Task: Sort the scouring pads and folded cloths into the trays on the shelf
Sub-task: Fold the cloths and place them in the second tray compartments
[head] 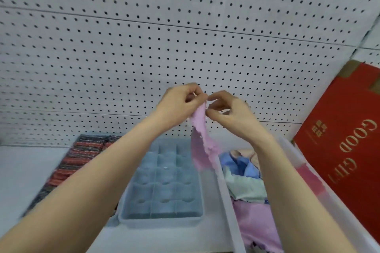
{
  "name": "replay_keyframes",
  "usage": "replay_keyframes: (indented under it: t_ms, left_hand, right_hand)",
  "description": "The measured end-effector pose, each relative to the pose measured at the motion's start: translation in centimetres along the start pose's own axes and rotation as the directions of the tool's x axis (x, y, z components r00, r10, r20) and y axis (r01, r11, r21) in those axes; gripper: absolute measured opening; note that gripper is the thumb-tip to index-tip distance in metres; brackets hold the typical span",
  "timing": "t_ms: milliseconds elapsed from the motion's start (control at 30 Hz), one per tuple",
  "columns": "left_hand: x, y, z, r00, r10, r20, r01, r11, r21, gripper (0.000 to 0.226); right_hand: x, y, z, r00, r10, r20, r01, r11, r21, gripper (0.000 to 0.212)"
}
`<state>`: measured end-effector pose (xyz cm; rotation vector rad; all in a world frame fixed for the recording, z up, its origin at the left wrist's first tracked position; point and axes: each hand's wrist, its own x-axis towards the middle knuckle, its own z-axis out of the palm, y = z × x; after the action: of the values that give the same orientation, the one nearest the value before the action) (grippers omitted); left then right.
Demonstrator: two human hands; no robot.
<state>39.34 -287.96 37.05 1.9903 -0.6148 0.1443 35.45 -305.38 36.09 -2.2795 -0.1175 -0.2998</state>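
Note:
A pink cloth (202, 144) hangs unfolded in the air above the shelf. My left hand (181, 102) pinches its top edge, and my right hand (228, 112) pinches the same edge right beside it. Below the hands lies a pale blue tray (164, 183) divided into several square compartments, with nothing in them. To its right stands a clear plastic bin (228, 201) holding loose cloths (246, 183) in blue, mint, beige and pink. A row of red-and-black scouring pads (78, 160) lies along the shelf at the left.
A white pegboard wall (185, 37) rises behind the shelf. A red gift box (349, 146) with gold lettering leans at the right, next to the bin. Bare white shelf surface (24, 170) shows at the far left.

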Motion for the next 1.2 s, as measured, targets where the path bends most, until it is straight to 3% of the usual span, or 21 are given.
replay_keyframes:
  t_ms: [33, 100, 200, 233, 333, 433, 633, 767, 833, 967, 1100, 1133, 1200]
  left_hand:
    - [0.0, 0.1, -1.1, 0.999, 0.017, 0.027, -0.016, 1.000, -0.010, 0.019]
    - [-0.2, 0.3, -3.4, 0.998, 0.028, 0.053, -0.028, 1.000, -0.004, 0.018]
    - [-0.5, 0.6, -6.4, 0.996, 0.023, 0.087, -0.030, 0.996, 0.086, 0.019]
    - [-0.6, 0.7, -7.2, 0.995, 0.016, 0.094, -0.028, 0.990, 0.136, 0.019]
    - [-0.9, 0.7, -9.4, 0.998, 0.010, 0.066, -0.024, 0.976, 0.216, 0.020]
    - [-1.4, 0.3, -12.5, 1.000, -0.008, 0.020, 0.004, 0.975, 0.223, 0.017]
    - [-2.4, -2.9, -17.4, 0.991, -0.128, 0.024, 0.103, 0.883, 0.458, 0.017]
    - [-3.2, -5.5, -18.1, 0.988, -0.150, -0.030, 0.146, 0.861, 0.487, 0.016]
    - [-3.3, -6.8, -17.5, 0.982, -0.142, -0.121, 0.180, 0.892, 0.415, 0.014]
    - [-3.8, -8.3, -17.1, 0.961, -0.233, -0.146, 0.243, 0.969, 0.051, 0.008]
    - [-4.2, -9.3, -16.8, 0.956, -0.250, -0.154, 0.266, 0.959, 0.100, 0.009]
    - [-4.2, -9.6, -16.6, 0.954, -0.243, -0.178, 0.269, 0.952, 0.145, 0.010]
    - [-4.2, -10.1, -16.0, 0.949, -0.207, -0.237, 0.267, 0.928, 0.260, 0.010]
  right_hand:
    - [0.4, -0.5, 0.6, 1.000, -0.016, -0.004, 0.015, 1.000, -0.023, 0.013]
    - [1.0, -1.9, 1.2, 0.999, -0.036, -0.019, 0.036, 0.999, -0.032, 0.019]
    - [1.3, -4.4, 2.5, 0.991, -0.100, 0.086, 0.082, 0.977, 0.197, 0.018]
    - [1.5, -4.9, 3.2, 0.987, -0.128, 0.100, 0.108, 0.976, 0.188, 0.016]
    - [2.3, -4.9, 5.7, 0.989, -0.134, 0.057, 0.143, 0.969, -0.202, 0.017]
    - [2.8, -4.3, 6.3, 0.998, -0.056, 0.008, 0.056, 0.958, -0.283, 0.019]
    - [4.1, -3.5, 4.0, 0.993, 0.054, -0.106, -0.059, 0.997, -0.043, 0.020]
    - [4.7, -3.2, 3.0, 0.995, 0.099, -0.029, -0.089, 0.965, 0.248, 0.057]
    - [4.9, -3.2, 3.0, 0.993, 0.121, -0.010, -0.110, 0.930, 0.350, 0.063]
    - [4.9, -3.1, 3.1, 0.984, 0.178, 0.011, -0.161, 0.861, 0.483, 0.025]
    - [4.1, -3.2, 3.3, 0.990, 0.141, -0.016, -0.105, 0.801, 0.589, 0.014]
    - [3.8, -3.0, 3.3, 0.995, 0.099, 0.021, -0.092, 0.801, 0.591, 0.019]
    - [3.1, -2.6, 3.3, 0.971, -0.059, 0.231, -0.093, 0.799, 0.594, 0.044]
